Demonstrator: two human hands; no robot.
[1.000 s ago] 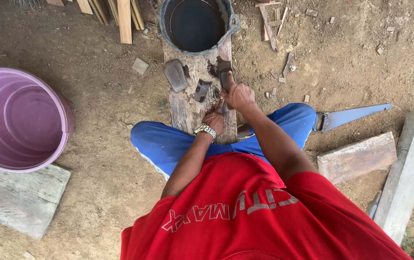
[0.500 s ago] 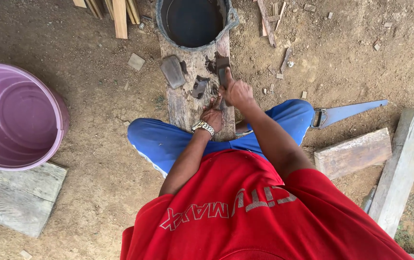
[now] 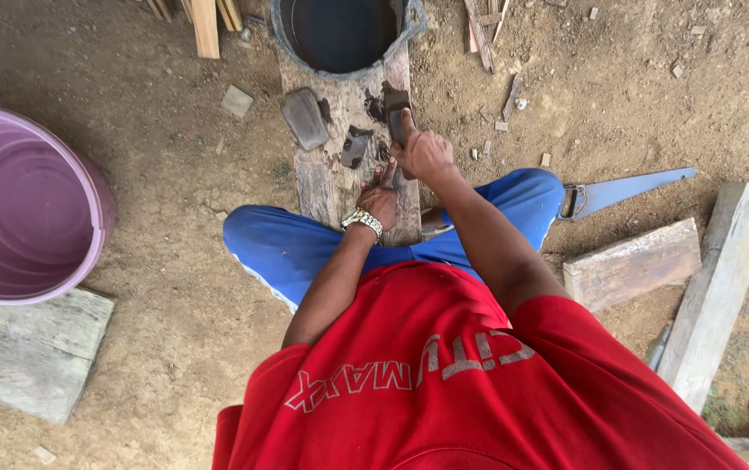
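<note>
Looking down from the head cam, I'm curling my right hand (image 3: pixel 425 153) around a dark tool (image 3: pixel 396 120), pressing it onto the wooden plank (image 3: pixel 322 178) between my knees. My left hand (image 3: pixel 380 196) is lying just behind it on the plank, fingers loosely spread. A grey stone (image 3: pixel 304 118), black bucket (image 3: pixel 339 35), purple tub (image 3: pixel 22 204) and saw (image 3: pixel 622 190) are sitting around me.

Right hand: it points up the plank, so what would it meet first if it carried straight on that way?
The right hand grips a dark tool on the wooden plank. Straight ahead lies the rim of the dark bucket at the plank's far end, probably the first thing met; depth is unclear.
</note>
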